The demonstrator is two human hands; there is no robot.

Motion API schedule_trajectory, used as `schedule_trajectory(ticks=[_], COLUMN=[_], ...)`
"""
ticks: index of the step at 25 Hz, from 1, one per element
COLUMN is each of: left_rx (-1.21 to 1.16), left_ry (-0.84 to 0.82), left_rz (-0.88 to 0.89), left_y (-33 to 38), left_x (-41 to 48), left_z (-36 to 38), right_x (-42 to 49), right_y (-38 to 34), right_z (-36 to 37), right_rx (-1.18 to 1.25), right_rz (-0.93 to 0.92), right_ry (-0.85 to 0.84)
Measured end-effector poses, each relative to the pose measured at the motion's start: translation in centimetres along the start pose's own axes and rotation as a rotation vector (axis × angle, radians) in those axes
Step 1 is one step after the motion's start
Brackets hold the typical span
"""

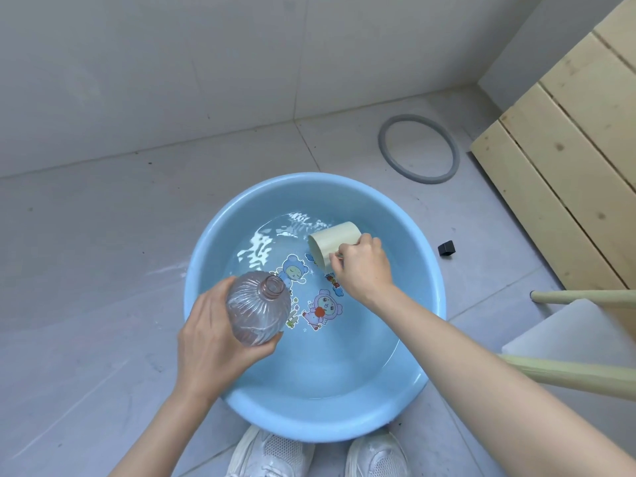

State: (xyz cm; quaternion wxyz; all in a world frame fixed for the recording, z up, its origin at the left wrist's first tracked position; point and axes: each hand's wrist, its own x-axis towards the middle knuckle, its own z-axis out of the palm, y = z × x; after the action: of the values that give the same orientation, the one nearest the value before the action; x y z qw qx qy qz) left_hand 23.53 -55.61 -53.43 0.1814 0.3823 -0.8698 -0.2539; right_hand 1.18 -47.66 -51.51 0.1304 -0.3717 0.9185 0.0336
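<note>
A light blue basin (220,235) stands on the grey tiled floor, holding shallow water over cartoon pictures on its bottom. My left hand (210,339) grips a clear ribbed plastic bottle (258,304) over the basin's left side, its open uncapped neck pointing up toward me. My right hand (361,266) holds a cream cup (330,241) tipped on its side, its mouth facing left and dipped into the water at the basin's far right.
A grey rubber ring (385,149) lies on the floor behind the basin. A small black cap (446,248) sits to the right. Pale wooden slats (568,166) and stool legs (568,373) fill the right side. My white shoes (272,456) touch the basin's near edge.
</note>
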Motion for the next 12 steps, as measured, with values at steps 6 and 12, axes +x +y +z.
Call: schedule_trajectory(ticks=[6, 12], left_rx=[-0.011, -0.018], left_ry=[0.019, 0.033], left_rz=[0.004, 0.004], left_y=[-0.1, -0.1], left_x=[0.0, 0.0], left_z=[0.0, 0.1], right_x=[0.0, -2.0], right_y=[1.1, 3.9], right_z=[-1.6, -5.6], right_rx=[0.337, 0.705], right_rz=[0.1, 0.231], right_ry=[-0.003, -0.057])
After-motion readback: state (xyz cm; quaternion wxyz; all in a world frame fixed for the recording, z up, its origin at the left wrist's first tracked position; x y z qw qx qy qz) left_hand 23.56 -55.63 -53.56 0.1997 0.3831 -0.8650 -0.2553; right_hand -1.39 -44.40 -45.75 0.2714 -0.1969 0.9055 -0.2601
